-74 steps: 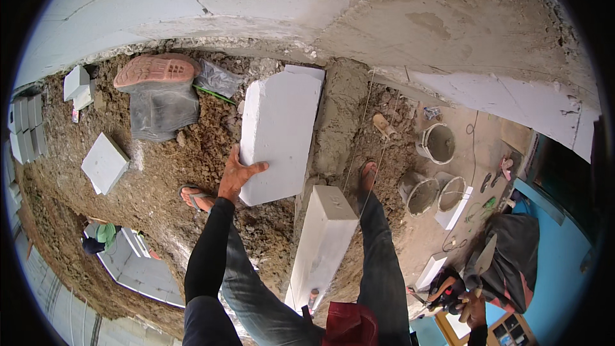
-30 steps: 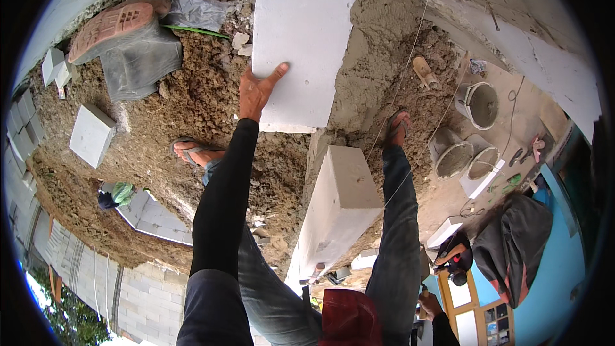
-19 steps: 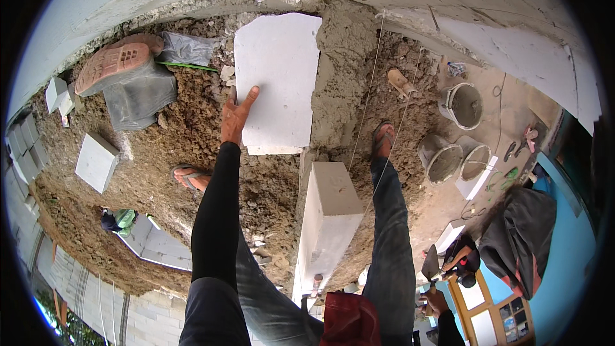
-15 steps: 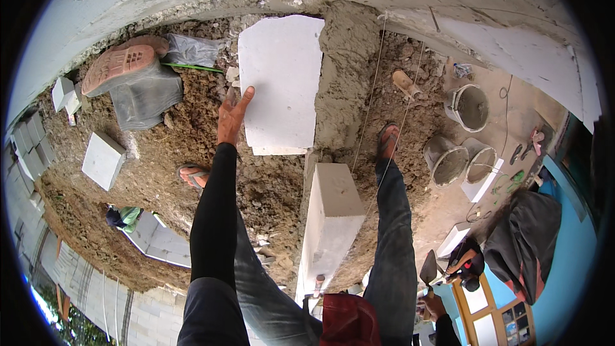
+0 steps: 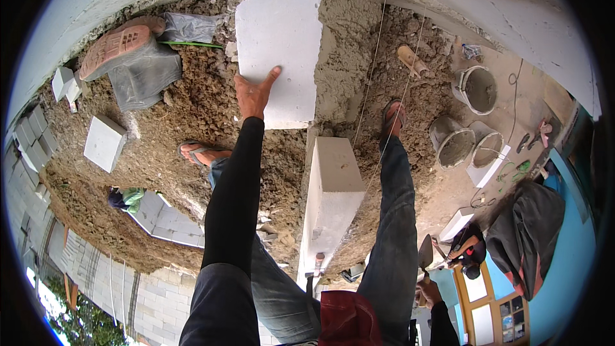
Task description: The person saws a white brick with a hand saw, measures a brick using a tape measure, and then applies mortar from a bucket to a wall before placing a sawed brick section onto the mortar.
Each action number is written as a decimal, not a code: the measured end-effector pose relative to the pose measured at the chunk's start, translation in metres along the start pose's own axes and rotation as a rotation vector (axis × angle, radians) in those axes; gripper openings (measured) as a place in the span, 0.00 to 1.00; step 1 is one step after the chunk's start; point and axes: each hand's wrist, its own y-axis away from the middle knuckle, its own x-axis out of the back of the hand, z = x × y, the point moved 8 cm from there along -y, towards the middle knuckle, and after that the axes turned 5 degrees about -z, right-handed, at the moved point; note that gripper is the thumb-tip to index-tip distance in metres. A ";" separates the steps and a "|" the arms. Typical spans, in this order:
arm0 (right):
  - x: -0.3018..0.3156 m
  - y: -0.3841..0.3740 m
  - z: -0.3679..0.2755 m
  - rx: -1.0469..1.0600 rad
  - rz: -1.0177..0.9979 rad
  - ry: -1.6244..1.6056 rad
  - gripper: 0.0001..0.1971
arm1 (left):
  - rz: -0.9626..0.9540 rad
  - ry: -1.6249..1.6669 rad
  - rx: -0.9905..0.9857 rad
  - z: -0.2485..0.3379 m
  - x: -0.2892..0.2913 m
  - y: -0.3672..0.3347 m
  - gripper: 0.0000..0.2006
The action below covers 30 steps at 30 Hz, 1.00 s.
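White and flat-faced, the large aerated concrete block [image 5: 278,51] sits in the upper middle of the frame, its right edge against a thick band of grey mortar [image 5: 336,45]. Your left hand [image 5: 253,93] lies on the lower left part of that block, fingers spread and flat on its face, thumb out to the left, gripping nothing. The black sleeve runs down from it to the lower edge of the frame.

Your right hand [image 5: 428,293] is low in the frame, right of centre, closed round the handle of a trowel [image 5: 425,253] whose blade points upward.

Below the large block, at the centre, a second white block [image 5: 333,195] stands set in mortar, end-on to the first. Two taut strings [image 5: 371,83] run down the frame just right of the mortar band. Your sandalled feet rest on the loose brown earth, one [image 5: 198,152] left of the second block, the other [image 5: 393,115] right of it.

To the right, three mortar-smeared buckets [image 5: 477,88] stand close together on the concrete floor. In the upper left, a smaller white block [image 5: 104,143] lies on the soil, well apart from your hands.
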 end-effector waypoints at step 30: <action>-0.072 -0.057 -0.006 0.378 -0.088 -0.328 0.23 | -0.436 -0.265 0.046 0.087 0.181 0.305 0.40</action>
